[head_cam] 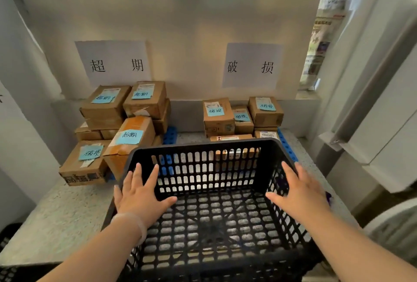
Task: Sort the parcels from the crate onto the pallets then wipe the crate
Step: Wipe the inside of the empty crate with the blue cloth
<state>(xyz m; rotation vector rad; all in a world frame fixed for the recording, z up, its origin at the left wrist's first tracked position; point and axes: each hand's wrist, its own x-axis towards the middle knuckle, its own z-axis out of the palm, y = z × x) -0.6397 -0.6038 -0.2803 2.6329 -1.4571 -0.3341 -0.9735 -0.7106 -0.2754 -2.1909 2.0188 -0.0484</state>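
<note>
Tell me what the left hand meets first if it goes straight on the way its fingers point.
Likely the far-left rim corner of the crate; if the left hand clears it, the tilted parcel just behind. Depth is unclear.

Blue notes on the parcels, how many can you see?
7 notes. Left pile: two on top, one middle, one front. Right pile: three on top. The crate may hide more.

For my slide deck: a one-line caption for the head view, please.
Left hand and right hand, open, over the empty black crate; labelled parcels stacked behind.
</note>
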